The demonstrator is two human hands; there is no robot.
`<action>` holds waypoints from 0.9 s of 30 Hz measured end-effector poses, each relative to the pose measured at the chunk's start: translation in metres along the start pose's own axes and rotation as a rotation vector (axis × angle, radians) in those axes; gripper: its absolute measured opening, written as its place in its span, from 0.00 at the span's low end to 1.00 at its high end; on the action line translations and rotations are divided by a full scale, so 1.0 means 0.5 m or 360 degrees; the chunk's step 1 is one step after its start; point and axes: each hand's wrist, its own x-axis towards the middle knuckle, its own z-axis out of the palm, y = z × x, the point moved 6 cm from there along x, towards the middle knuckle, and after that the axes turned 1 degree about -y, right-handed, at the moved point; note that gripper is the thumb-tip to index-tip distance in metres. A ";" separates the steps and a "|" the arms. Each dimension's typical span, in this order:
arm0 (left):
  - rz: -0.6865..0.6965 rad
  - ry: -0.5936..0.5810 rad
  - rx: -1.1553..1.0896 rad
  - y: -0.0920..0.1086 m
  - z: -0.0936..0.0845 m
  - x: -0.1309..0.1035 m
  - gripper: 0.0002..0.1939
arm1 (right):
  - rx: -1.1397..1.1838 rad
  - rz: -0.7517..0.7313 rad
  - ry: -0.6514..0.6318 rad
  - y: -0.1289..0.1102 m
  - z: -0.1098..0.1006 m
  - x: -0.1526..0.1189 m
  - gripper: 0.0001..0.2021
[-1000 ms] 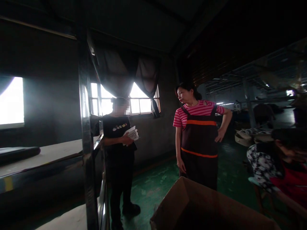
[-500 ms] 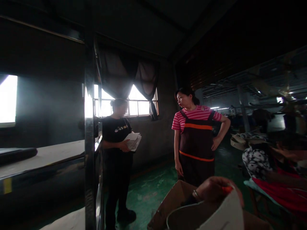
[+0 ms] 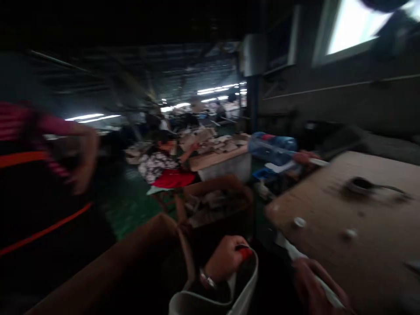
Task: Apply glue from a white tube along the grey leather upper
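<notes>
My left hand (image 3: pixel 225 258), with a bracelet at the wrist, is at the bottom middle. It is closed around the edge of a cream fabric piece (image 3: pixel 182 302) that hangs in a curve beneath it. Something red shows at the fingertips. At lower right, beside the table edge, my right hand (image 3: pixel 316 284) is smeared by motion. Its fingers appear wrapped round a thin white strip (image 3: pixel 330 292), whose kind I cannot make out.
A wooden table (image 3: pixel 380 245) on the right carries a dark round object (image 3: pixel 359 185) and small white pieces. Cardboard boxes (image 3: pixel 215 181) stand ahead. A seated person (image 3: pixel 157 166) works beyond them, near a blue water bottle (image 3: pixel 272 146). Another person in an apron (image 3: pixel 39 201) stands left.
The view has swung right, from the window and shelf to the wooden table. My left hand still grips the cream fabric piece. My right hand has come into view.
</notes>
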 end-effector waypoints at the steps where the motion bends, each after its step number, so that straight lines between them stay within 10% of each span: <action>1: -0.0001 -0.0069 0.0068 0.006 0.017 0.017 0.13 | -0.0006 0.0032 0.0121 0.028 -0.065 -0.018 0.26; 7: -0.0033 -0.0575 0.0108 0.015 0.084 0.075 0.18 | -0.0031 -0.0072 0.0350 0.088 -0.180 -0.016 0.20; 18: -0.0034 -0.0306 0.0276 -0.002 -0.019 0.153 0.17 | -0.0195 -0.0030 0.0522 0.068 -0.224 0.083 0.25; 27: -0.0203 -0.0586 -0.0089 -0.021 0.053 0.166 0.16 | -0.0469 -0.0084 0.0474 0.086 -0.238 0.164 0.25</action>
